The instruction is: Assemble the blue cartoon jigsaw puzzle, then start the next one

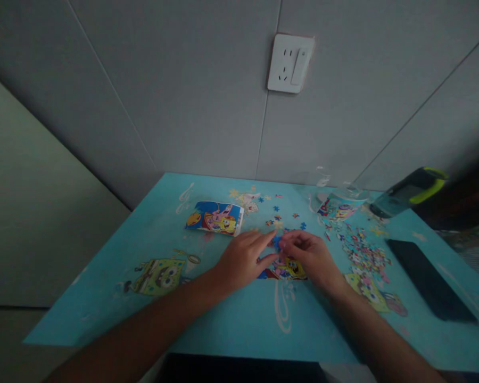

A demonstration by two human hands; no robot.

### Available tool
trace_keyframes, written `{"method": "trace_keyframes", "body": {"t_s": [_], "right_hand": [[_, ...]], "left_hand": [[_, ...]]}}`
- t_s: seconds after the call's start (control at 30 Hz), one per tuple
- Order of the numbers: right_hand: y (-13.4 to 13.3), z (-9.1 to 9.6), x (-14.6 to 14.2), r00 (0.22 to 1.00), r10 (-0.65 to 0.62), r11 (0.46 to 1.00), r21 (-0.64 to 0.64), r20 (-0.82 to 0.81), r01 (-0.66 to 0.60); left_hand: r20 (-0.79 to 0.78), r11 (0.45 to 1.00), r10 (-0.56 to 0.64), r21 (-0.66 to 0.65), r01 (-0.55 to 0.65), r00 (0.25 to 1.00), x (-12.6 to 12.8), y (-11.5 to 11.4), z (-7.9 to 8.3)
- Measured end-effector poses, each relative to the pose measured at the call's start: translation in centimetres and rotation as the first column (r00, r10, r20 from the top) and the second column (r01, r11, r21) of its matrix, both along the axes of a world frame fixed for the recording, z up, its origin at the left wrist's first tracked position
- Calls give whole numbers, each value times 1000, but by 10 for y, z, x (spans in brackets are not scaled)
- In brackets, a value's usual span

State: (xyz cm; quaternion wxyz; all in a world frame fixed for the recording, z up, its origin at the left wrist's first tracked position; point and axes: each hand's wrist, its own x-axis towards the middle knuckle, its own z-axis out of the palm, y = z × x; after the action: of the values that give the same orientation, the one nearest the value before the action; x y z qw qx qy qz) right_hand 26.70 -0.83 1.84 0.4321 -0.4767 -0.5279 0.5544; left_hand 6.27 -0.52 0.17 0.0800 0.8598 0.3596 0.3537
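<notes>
Near the middle of the table lies a partly joined jigsaw puzzle (293, 269) with a yellow cartoon figure. My right hand (313, 258) is above its right side, thumb and index finger pinching a blue puzzle piece (277, 243). My left hand (245, 258) rests at the puzzle's left edge, thumb and index finger stretched out and apart, with nothing visible between them. Both hands hide part of the puzzle. Beyond them several loose puzzle pieces (278, 217) are scattered. A folded picture sheet (215, 217) with the same cartoon figures stands behind my left hand.
A heap of puzzle pieces (363, 252) lies to the right, beside a dark flat phone-like slab (429, 279). Farther back are a printed clear cup (339, 206) and a dark bottle (407, 191) with a lime-green trim. A wall socket (291, 64) is above the blue table (115, 276).
</notes>
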Motion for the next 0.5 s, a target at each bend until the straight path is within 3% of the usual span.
{"method": "trace_keyframes", "body": {"t_s": [0.3,0.5], "right_hand": [[-11,5,-12,987,156,988,-19,46,-155],[-3,3,5,970,41,993,101,241,-67]], "left_hand": [[-205,988,-56,128,84,977,-24,-1,3],[-296,972,-133,150,183,946,-32,1,5]]}}
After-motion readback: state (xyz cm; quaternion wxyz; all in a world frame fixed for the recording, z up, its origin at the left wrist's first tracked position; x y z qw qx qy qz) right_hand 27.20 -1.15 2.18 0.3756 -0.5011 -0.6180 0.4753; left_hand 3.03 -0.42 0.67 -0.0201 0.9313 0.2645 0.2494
